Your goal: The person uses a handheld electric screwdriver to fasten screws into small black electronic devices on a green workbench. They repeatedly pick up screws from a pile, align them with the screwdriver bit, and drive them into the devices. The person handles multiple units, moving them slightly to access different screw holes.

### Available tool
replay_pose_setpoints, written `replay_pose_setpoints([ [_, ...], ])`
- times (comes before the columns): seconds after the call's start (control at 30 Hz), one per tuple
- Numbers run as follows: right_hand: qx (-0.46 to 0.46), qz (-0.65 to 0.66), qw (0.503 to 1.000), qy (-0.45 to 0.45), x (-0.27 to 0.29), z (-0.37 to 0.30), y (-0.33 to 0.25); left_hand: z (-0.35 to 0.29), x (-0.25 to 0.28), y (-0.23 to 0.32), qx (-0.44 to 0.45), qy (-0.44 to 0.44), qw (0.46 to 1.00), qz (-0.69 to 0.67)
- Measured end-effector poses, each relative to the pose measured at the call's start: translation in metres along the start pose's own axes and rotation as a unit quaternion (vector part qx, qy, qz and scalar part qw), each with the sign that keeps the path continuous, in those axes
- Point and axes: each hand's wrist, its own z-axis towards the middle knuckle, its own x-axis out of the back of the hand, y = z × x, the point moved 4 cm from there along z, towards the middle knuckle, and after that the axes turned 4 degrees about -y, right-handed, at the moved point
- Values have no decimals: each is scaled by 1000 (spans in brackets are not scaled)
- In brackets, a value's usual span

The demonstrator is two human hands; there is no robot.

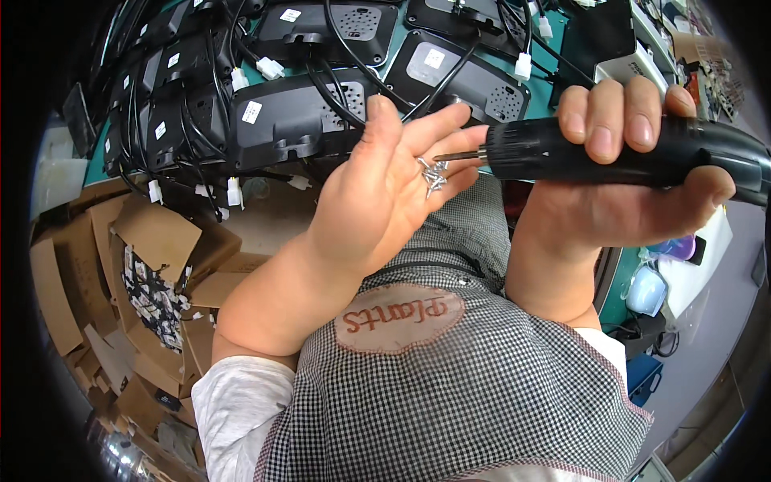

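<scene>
My left hand is turned palm up and holds several small silver screws in its cupped fingers. My right hand is wrapped round a black electric screwdriver, which lies sideways in the grip. The thin bit points left and reaches over the screws in the left palm; whether it touches one I cannot tell. Just beyond the left hand lie black plastic housings with speaker grilles; the nearest housing is partly hidden by that hand.
More black housings with cables and white connectors cover the green table. Open cardboard boxes stand at the left, one filled with small parts. A white box is at the far right. A light-blue item lies at right.
</scene>
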Motion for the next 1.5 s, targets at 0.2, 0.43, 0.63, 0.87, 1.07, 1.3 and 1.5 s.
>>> replay_pose_setpoints([
  [0.2,4,-10,1000,25,3,-6,11,2,1,-5,0,0,1000,19],
  [0.43,9,-6,999,48,3,-2,-1,-4,27,-9,38,-4,997,66],
  [0.63,5,7,998,58,5,-1,-10,-2,22,-4,16,46,989,137],
  [0.87,-6,31,998,62,5,2,-8,-2,18,-2,33,22,990,136],
  [1.07,-22,52,997,57,6,14,-3,1,11,15,-177,20,880,440],
  [1.3,-4,-46,999,-3,23,59,13,-2,19,14,-168,46,810,560],
  [1.5,68,-211,973,58,36,78,67,9,8,15,-77,19,675,734],
])
